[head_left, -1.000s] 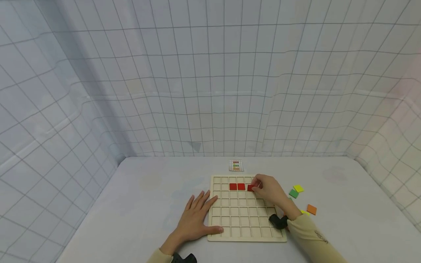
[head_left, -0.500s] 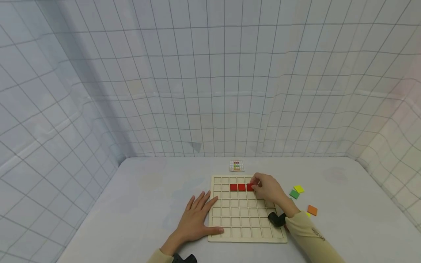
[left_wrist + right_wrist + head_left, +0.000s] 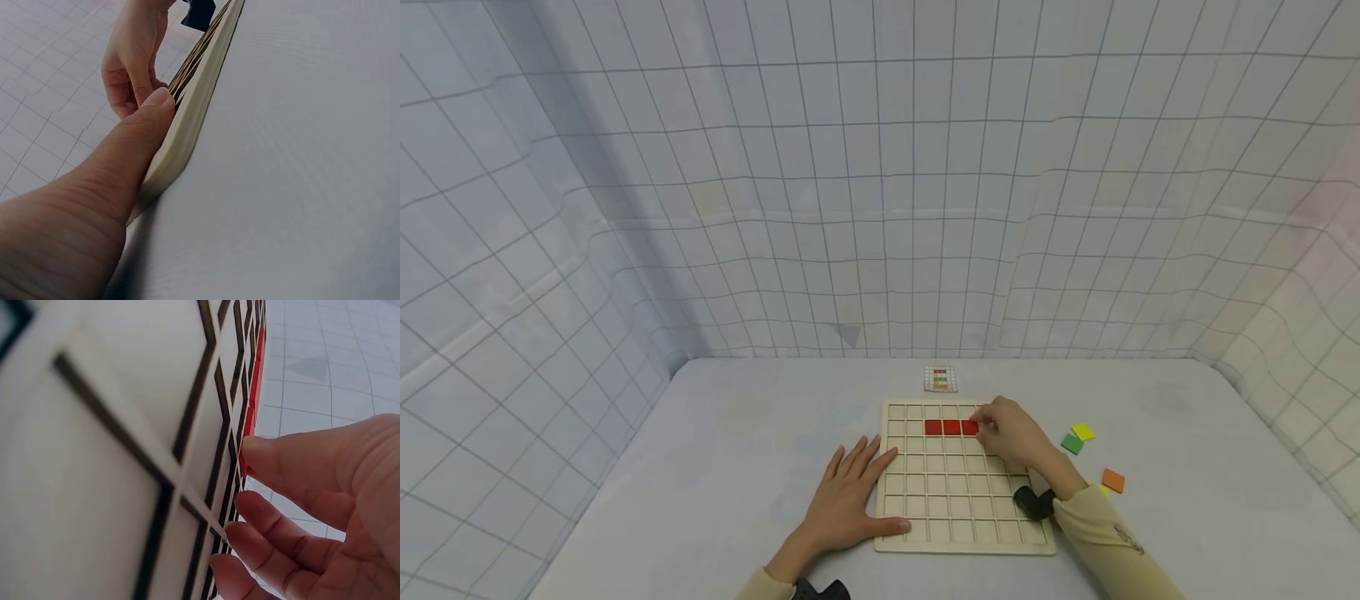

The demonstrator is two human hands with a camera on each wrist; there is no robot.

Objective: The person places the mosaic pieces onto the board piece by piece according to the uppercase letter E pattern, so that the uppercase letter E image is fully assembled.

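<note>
A pale gridded board (image 3: 936,483) lies on the table, with two red square tiles (image 3: 942,427) side by side in its second row from the back. A third red tile (image 3: 970,427) lies flat in line at their right. My right hand (image 3: 1011,433) has curled fingers and thumb at this tile's right side; in the right wrist view the thumb (image 3: 256,453) touches the red tile's edge, and the index finger is mostly hidden. My left hand (image 3: 842,504) rests spread at the board's left edge, its thumb (image 3: 156,103) lying on the front left corner.
Behind the board lies a small card (image 3: 940,379) with a coloured grid pattern. Right of the board are loose tiles: a yellow one (image 3: 1082,432), a green one (image 3: 1072,443) and an orange one (image 3: 1113,481). My right forearm partly hides others.
My right hand has brought the third red tile slightly left and down, from tilted to flat in line beside the other two. The left hand has stayed still.
</note>
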